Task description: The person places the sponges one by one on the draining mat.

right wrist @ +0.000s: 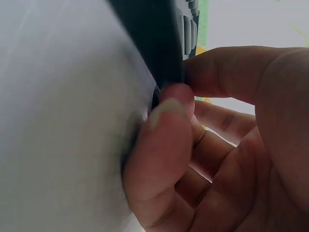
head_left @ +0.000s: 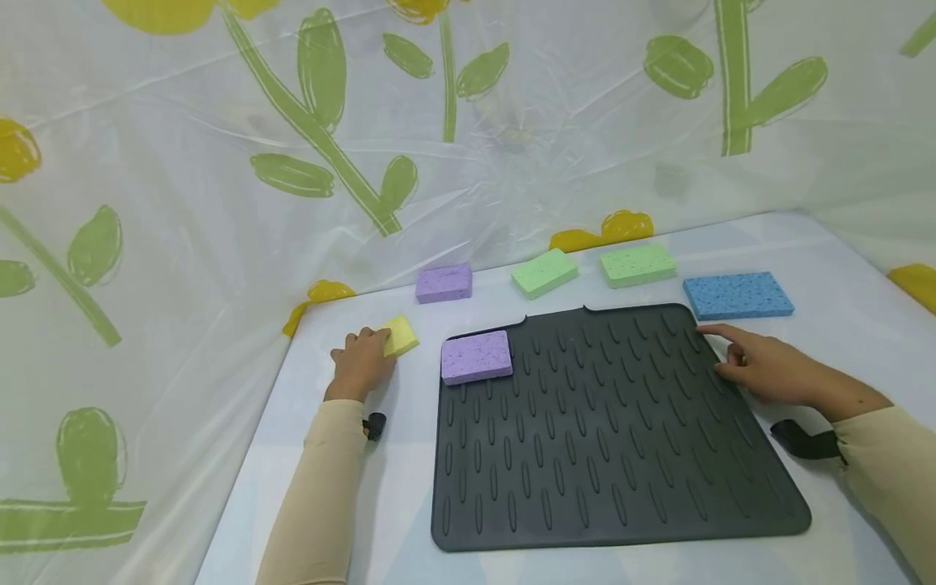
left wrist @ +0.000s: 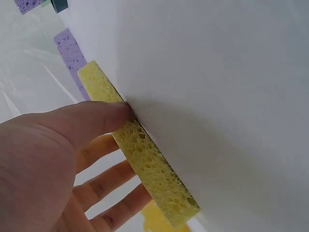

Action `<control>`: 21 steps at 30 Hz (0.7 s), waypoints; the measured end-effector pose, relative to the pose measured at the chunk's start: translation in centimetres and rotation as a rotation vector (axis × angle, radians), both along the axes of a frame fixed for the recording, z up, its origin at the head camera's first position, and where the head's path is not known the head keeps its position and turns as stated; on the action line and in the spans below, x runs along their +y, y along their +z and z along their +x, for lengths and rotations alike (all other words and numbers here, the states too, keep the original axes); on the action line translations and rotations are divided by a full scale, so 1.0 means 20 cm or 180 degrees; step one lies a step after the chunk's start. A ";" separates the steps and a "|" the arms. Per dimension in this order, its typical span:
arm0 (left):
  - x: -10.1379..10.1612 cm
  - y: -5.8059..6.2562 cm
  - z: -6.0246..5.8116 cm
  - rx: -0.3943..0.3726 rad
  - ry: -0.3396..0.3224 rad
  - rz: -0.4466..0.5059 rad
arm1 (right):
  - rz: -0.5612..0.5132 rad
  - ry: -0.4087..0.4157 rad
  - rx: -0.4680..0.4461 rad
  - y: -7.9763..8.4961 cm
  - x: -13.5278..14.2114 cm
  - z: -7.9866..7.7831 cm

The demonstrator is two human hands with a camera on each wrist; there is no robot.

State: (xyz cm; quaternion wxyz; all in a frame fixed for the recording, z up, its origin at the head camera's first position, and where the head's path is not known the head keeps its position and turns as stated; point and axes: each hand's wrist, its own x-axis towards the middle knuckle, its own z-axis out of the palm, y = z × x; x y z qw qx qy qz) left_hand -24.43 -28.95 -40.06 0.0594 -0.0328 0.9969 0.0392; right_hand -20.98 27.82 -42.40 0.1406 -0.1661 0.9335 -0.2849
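My left hand (head_left: pixel 361 364) holds a yellow sponge (head_left: pixel 400 335) on the white table, left of the dark ridged mat. In the left wrist view, the thumb lies on the near side of the yellow sponge (left wrist: pixel 154 169) and the other fingers are behind it. My right hand (head_left: pixel 768 366) is at the mat's right edge. The right wrist view shows its thumb and a bent finger pinching the edge of the mat (right wrist: pixel 154 38). On the far left corner of the dark mat (head_left: pixel 585 455) lies a purple sponge (head_left: pixel 477 357).
Behind the mat, a second purple sponge (head_left: pixel 444 283), a green sponge (head_left: pixel 545 274), another green sponge (head_left: pixel 638 266) and a larger blue sponge (head_left: pixel 738 296) lie in a loose row on the table (head_left: pixel 395 520). A flower-printed curtain (head_left: pixel 512 187) hangs along the back and left.
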 end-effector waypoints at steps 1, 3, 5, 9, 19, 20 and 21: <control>0.00 0.01 0.01 0.0018 -0.0002 -0.0001 | 0.0007 0.0002 0.0012 0.00 0.00 0.00; 0.00 0.02 0.02 0.0051 0.0016 0.0026 | 0.0014 0.0003 0.0032 0.00 0.00 0.00; 0.01 0.03 0.03 0.0061 0.0064 0.0093 | 0.0026 -0.0005 0.0027 0.01 -0.01 0.00; 0.01 0.02 0.04 -0.0015 0.0207 0.0236 | 0.0051 -0.0017 -0.0027 0.01 -0.01 0.00; -0.03 -0.03 0.04 -0.0229 0.0237 0.0590 | 0.0122 -0.0021 0.0055 -0.01 0.00 0.00; -0.04 -0.04 0.05 -0.0219 0.0218 0.0593 | 0.0122 -0.0019 0.0056 -0.01 -0.01 0.00; -0.04 -0.04 0.05 -0.0196 0.0206 0.0598 | 0.0122 -0.0021 0.0052 -0.01 -0.01 -0.01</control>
